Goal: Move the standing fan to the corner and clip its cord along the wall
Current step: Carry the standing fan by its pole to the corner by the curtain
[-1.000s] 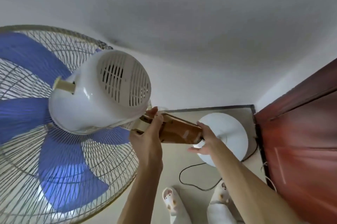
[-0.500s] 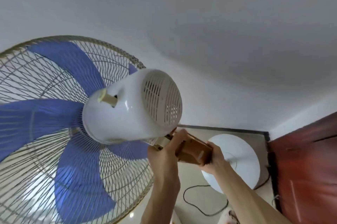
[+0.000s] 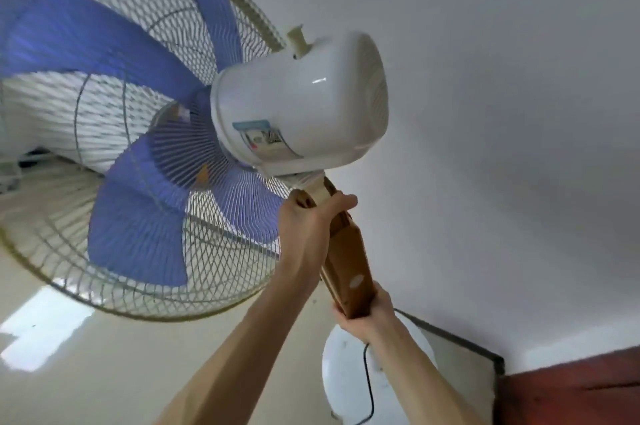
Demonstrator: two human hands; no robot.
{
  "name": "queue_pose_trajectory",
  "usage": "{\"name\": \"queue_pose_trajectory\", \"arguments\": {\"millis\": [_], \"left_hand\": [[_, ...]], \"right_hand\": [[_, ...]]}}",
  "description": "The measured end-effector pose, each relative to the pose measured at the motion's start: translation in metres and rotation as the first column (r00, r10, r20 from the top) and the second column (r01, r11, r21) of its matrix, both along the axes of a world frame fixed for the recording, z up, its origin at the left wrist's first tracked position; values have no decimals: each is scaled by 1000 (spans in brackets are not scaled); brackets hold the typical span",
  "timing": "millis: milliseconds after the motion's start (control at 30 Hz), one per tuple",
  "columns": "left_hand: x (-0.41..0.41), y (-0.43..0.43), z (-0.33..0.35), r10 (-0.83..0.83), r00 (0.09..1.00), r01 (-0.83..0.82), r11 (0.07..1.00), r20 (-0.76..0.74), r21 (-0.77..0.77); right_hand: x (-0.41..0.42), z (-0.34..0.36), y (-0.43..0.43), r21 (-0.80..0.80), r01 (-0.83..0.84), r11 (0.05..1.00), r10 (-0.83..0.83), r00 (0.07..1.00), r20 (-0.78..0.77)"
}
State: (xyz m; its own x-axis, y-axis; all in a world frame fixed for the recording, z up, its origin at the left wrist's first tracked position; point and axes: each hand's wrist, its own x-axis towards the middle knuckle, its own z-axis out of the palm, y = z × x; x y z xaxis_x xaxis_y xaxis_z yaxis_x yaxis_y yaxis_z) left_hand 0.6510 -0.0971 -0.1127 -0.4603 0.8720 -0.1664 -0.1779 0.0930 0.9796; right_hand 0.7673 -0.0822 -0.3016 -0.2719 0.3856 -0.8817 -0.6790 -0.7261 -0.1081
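Note:
The standing fan fills the left and middle of the head view: a wire cage with blue blades (image 3: 114,119), a white motor housing (image 3: 301,102) and a brown control column (image 3: 346,262). My left hand (image 3: 308,227) is shut around the top of the column, just under the motor. My right hand (image 3: 367,317) grips the column's lower end. The round white base (image 3: 346,383) sits on the floor below my right arm. A black cord (image 3: 370,386) runs down across the base. The pole between column and base is hidden by my right hand.
A white wall (image 3: 502,147) stands close on the right, meeting the beige floor (image 3: 104,372) along a dark skirting strip (image 3: 460,341). A reddish-brown door (image 3: 571,390) closes the bottom right corner. A bright patch of light lies on the floor at the left.
The fan head has swung round and tilted: the motor's rear grille turned away to the right and its side label shows. The view has moved closer; both hands keep their grip on the column.

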Motion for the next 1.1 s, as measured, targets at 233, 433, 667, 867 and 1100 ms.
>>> {"name": "queue_pose_trajectory", "arguments": {"millis": [233,433,667,867,1100], "left_hand": [[-142,-19,72,41,999,-44,987,24,153],[-246,-42,83,158,987,-159,972,22,172],[-361,-48,95,328,944,-329,929,37,171],[-480,-38,98,457,886,-463,860,83,215],[-628,-31,97,588,807,-587,784,65,199]], "right_hand": [[-135,69,3,75,-85,994,89,994,-57],[-245,88,1,145,-193,970,206,976,-78],[-354,97,15,202,-397,895,415,908,-54],[-480,97,47,236,-553,799,578,814,-52],[-646,86,75,247,-704,666,725,689,8]]}}
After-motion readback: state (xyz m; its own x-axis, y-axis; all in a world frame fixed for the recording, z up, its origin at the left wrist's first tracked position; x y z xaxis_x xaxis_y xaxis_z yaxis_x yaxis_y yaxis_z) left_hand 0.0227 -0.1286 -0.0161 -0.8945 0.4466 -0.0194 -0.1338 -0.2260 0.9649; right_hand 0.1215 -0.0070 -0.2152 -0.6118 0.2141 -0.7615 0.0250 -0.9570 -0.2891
